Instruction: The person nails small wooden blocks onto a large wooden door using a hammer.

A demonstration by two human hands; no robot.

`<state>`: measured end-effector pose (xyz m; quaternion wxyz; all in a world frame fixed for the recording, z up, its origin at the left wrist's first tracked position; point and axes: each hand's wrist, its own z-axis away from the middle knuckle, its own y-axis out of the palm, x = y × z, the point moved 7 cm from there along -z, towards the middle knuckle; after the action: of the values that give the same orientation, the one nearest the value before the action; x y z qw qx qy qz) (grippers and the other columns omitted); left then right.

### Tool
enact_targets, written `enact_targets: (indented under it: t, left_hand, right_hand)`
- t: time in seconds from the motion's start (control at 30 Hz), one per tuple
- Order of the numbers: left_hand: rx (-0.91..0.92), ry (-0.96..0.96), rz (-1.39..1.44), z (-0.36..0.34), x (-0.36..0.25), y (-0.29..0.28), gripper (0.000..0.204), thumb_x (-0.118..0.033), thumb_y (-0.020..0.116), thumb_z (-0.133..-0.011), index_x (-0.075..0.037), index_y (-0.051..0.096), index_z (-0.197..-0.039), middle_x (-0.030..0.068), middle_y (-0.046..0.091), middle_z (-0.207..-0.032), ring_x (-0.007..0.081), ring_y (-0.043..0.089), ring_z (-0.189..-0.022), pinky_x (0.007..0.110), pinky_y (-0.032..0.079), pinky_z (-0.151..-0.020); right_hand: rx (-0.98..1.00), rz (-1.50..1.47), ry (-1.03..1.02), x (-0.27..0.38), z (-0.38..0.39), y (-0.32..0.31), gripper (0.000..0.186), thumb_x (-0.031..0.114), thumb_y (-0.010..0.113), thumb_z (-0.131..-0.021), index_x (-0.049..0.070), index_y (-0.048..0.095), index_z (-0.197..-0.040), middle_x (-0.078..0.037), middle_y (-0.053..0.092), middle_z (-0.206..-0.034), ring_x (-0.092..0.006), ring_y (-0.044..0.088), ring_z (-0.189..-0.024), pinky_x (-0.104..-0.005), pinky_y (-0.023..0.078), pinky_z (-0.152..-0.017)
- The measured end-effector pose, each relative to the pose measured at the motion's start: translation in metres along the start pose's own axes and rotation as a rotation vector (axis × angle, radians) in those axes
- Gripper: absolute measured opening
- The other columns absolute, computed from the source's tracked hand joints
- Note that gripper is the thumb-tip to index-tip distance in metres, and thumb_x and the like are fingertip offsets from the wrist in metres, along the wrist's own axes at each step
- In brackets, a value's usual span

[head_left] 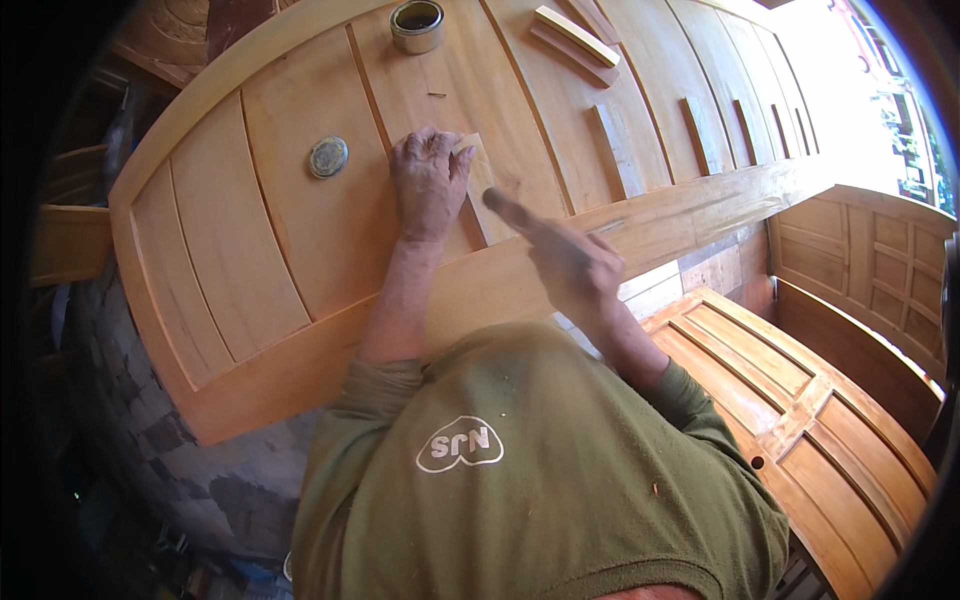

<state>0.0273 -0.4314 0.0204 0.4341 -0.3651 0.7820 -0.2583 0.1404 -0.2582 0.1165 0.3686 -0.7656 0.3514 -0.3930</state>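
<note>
A large pale wooden door panel (330, 240) with long grooves lies in front of me. My left hand (430, 185) presses on it, fingers bent and closed around the upper end of a short wooden strip (478, 215). To the right of that strip, my right hand (585, 265) grips a hammer (512, 212), whose dark rounded end is close to the strip. Motion blurs the hammer and the right hand, so details of the tool are unclear. Whatever the left fingertips pinch at the strip's top is partly hidden.
An open tin (417, 27) stands beyond my left hand, its round lid (328, 157) to the left. Several wooden strips (618, 150) stand along the panel at right; loose sticks (575, 45) lie farther off. Another panelled door (800, 420) is at lower right.
</note>
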Motion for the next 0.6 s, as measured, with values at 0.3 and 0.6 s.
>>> enact_targets:
  t: [0.3, 0.6]
  left_hand:
    - [-0.034, 0.021, -0.061, -0.001, -0.005, -0.004, 0.027, -0.028, 0.082, -0.092, -0.014, 0.073, -0.112, 0.0072, 0.067, -0.110, 0.0287, 0.061, -0.112, 0.046, 0.047, -0.102]
    - [-0.085, -0.481, 0.730, 0.012, 0.032, -0.008, 0.031, -0.025, 0.068, -0.107, -0.004, 0.071, -0.130, 0.0134, 0.070, -0.118, 0.0240, 0.066, -0.115, 0.043, 0.051, -0.105]
  right_hand:
    - [0.050, -0.027, 0.094, -0.025, 0.022, 0.032, 0.032, 0.028, 0.079, -0.095, 0.014, 0.071, -0.123, -0.006, 0.073, -0.081, -0.0255, 0.070, -0.065, -0.0365, 0.051, -0.058]
    - [0.100, -0.893, 1.010, -0.078, 0.082, 0.032, 0.037, 0.040, 0.071, -0.106, 0.002, 0.070, -0.111, 0.003, 0.053, -0.071, -0.0057, 0.051, -0.066, -0.0278, 0.040, -0.057]
